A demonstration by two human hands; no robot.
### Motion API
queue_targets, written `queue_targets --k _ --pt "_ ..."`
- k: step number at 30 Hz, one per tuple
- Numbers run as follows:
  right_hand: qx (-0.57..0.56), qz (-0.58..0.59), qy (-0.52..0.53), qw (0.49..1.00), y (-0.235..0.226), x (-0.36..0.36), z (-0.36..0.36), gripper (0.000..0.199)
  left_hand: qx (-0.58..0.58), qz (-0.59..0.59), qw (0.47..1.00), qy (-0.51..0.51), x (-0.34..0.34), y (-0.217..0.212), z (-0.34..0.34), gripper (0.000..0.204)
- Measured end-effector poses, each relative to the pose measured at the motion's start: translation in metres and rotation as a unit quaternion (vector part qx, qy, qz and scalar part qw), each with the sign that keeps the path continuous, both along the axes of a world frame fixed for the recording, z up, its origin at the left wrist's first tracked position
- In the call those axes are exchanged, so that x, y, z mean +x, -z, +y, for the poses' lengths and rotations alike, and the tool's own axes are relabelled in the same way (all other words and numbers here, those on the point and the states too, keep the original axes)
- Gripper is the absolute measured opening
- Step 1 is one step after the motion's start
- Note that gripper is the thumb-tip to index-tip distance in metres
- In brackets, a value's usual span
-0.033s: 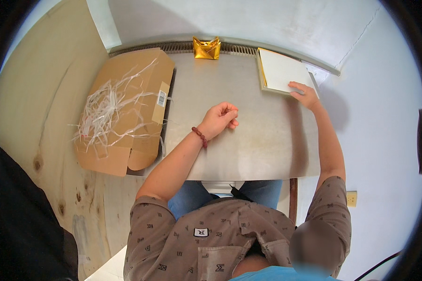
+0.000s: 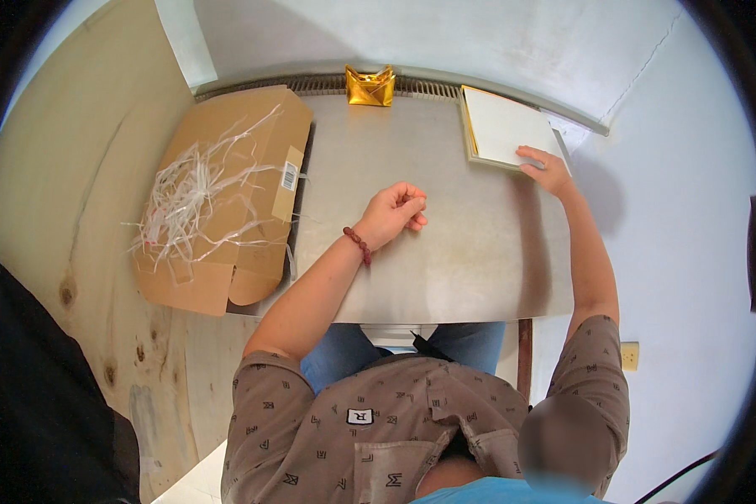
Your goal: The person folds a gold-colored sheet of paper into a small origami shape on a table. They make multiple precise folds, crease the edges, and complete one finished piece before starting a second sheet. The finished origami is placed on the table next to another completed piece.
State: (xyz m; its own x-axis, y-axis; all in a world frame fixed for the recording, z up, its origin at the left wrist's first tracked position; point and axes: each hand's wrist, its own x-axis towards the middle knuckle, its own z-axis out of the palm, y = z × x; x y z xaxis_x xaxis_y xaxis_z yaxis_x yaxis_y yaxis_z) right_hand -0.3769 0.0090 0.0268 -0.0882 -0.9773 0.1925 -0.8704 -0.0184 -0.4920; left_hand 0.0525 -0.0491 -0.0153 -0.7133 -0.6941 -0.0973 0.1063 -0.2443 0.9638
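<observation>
My left hand (image 2: pixel 396 213) hovers over or rests on the middle of the metal table (image 2: pixel 462 244), its fingers curled in with the thumb against them. Nothing shows in it, and a dark red bead bracelet (image 2: pixel 358 245) circles that wrist. At the far right, my right hand (image 2: pixel 549 170) grips the near right corner of a stack of white paper (image 2: pixel 506 126). Some of its fingers lie on the top sheet, and the thumb is by the near edge. A strip of yellow-orange shows along the stack's left side.
Left on the table lies a flattened brown cardboard box (image 2: pixel 265 218) with tangled clear plastic strips (image 2: pixel 185 197) over it. A folded gold foil packet (image 2: pixel 370 87) stands at the back edge, before a ridged strip (image 2: pixel 311 87). Walls border the back and right; a wooden panel (image 2: pixel 84 168) borders the left.
</observation>
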Motion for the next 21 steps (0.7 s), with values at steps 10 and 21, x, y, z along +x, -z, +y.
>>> queue_targets --k 10,21 --pt "-0.052 0.061 0.025 0.996 0.004 0.005 -0.003 0.03 -0.004 -0.011 1.0 0.005 0.0 -0.003 0.0 0.016" --pt "-0.146 0.206 0.113 0.961 0.018 0.018 -0.005 0.02 -0.007 -0.001 1.0 0.01 -0.001 0.002 -0.003 0.016"
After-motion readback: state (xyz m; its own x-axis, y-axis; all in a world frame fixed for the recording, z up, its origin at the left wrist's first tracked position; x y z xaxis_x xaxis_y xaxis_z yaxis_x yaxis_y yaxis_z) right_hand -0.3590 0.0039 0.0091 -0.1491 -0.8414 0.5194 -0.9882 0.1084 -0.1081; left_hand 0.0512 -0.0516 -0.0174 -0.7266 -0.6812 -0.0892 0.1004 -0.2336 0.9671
